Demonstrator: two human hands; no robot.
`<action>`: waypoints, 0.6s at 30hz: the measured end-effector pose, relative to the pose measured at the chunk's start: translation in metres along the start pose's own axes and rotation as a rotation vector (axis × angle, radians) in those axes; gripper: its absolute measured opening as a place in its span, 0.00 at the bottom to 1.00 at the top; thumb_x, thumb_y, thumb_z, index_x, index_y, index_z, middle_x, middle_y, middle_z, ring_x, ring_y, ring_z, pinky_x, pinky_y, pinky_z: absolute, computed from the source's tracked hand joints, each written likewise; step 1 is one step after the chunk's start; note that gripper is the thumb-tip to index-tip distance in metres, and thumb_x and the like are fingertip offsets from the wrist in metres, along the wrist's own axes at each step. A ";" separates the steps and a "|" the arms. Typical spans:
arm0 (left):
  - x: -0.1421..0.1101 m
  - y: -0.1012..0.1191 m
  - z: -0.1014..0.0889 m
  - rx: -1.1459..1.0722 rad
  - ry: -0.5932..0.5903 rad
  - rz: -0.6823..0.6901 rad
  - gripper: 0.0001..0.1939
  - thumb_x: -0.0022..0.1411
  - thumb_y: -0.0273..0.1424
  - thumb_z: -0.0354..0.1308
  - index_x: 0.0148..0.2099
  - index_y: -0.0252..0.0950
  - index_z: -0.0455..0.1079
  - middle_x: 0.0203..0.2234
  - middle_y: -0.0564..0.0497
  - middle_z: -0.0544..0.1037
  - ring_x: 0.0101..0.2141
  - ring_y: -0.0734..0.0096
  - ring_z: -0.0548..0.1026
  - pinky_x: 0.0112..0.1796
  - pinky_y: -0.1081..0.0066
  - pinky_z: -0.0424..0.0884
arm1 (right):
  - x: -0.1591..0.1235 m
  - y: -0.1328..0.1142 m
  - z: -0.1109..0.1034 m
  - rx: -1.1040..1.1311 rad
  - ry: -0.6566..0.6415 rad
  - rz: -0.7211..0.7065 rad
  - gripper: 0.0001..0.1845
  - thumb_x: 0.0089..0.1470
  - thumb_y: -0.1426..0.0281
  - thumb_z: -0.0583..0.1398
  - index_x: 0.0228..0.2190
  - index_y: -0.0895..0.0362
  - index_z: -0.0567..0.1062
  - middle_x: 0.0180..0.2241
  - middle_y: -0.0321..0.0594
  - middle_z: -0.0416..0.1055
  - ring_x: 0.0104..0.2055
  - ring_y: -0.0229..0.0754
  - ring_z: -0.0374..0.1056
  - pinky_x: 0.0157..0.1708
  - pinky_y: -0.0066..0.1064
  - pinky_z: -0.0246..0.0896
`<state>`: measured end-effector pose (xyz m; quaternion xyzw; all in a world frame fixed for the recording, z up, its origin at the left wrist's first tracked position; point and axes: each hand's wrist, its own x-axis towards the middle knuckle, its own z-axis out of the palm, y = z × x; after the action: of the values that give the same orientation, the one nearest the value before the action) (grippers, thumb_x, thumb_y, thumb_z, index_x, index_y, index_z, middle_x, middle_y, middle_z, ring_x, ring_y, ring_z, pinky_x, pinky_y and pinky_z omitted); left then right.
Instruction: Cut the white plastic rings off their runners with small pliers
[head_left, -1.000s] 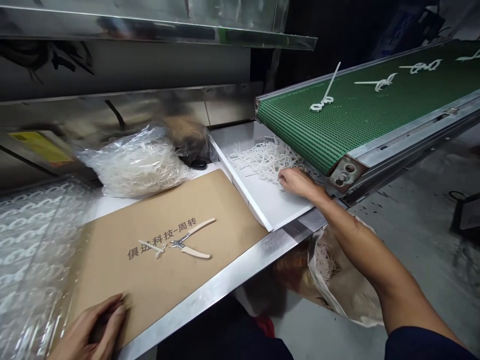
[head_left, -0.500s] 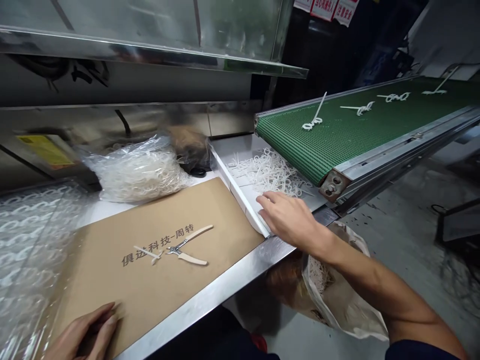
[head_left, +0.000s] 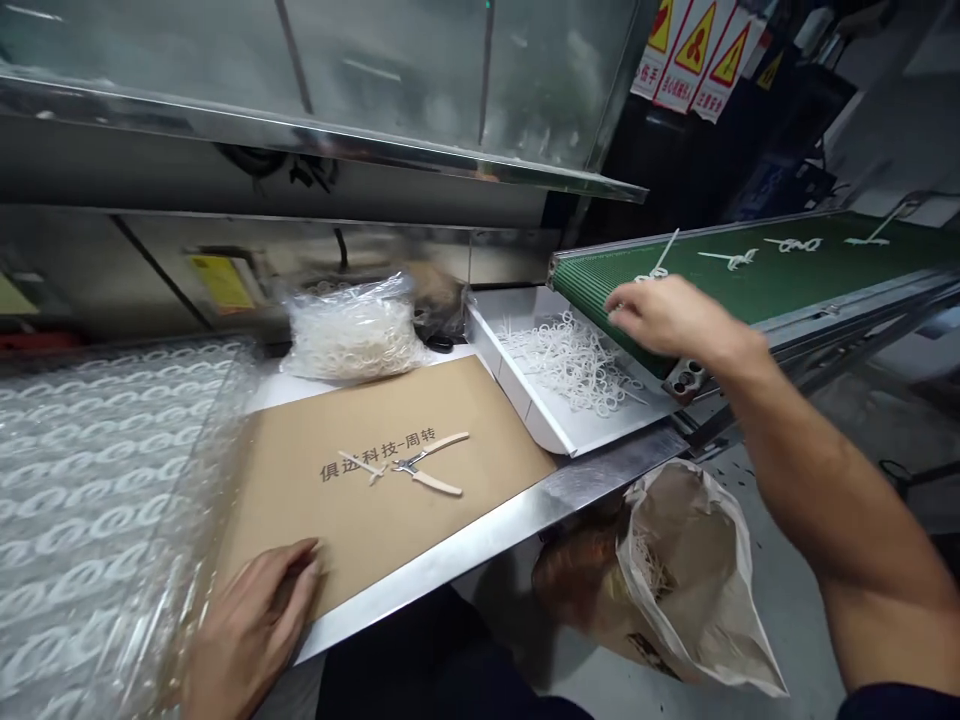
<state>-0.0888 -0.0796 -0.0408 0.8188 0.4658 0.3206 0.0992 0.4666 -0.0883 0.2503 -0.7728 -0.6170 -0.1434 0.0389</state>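
My left hand (head_left: 255, 620) rests at the near left edge of a brown cardboard sheet (head_left: 487, 420); its thumb and index finger come together, and anything between them is hidden. My right hand (head_left: 667, 315) is over the near end of a green conveyor belt (head_left: 772, 275), fingers loosely bent and slightly blurred, nothing visible in them. Just behind it, partly covered, lies a white plastic part with rings and a stem (head_left: 667, 255). On the cardboard are nippers with cream handles (head_left: 442, 485), spread apart, and another white plastic part (head_left: 360, 463) touching or close to their jaws.
A white tray (head_left: 544, 425) with a heap of white rings and sticks sits below the belt's end. A bag of white parts (head_left: 352, 335) stands behind the cardboard. Clear trays of white rings (head_left: 97, 500) are at left. A paper sack (head_left: 720, 570) stands open below the table edge.
My right hand has risen from the tray to the belt's end. The view has shifted left, and my left hand stays on the cardboard.
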 end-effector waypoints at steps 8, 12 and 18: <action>0.000 0.002 0.005 -0.057 0.021 0.035 0.18 0.74 0.47 0.52 0.50 0.39 0.74 0.44 0.47 0.83 0.45 0.58 0.81 0.50 0.62 0.73 | -0.009 -0.059 0.134 0.006 -0.169 0.287 0.21 0.68 0.63 0.64 0.58 0.58 0.74 0.57 0.48 0.73 0.53 0.51 0.75 0.51 0.49 0.75; -0.001 0.005 0.005 -0.069 0.013 0.044 0.17 0.75 0.45 0.52 0.51 0.38 0.74 0.45 0.45 0.83 0.46 0.58 0.80 0.51 0.61 0.73 | 0.006 -0.031 0.153 0.068 -0.088 0.402 0.21 0.68 0.62 0.64 0.58 0.57 0.74 0.58 0.48 0.73 0.54 0.51 0.74 0.52 0.50 0.75; -0.003 0.003 0.007 -0.074 0.031 0.023 0.17 0.75 0.45 0.52 0.53 0.40 0.73 0.45 0.46 0.83 0.46 0.58 0.80 0.51 0.61 0.73 | 0.021 0.012 0.165 0.221 -0.015 0.432 0.19 0.69 0.62 0.63 0.57 0.56 0.74 0.58 0.48 0.73 0.54 0.50 0.74 0.52 0.48 0.75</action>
<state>-0.0835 -0.0828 -0.0460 0.8148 0.4455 0.3513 0.1187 0.5111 -0.0319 0.0995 -0.8790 -0.4494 -0.0576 0.1485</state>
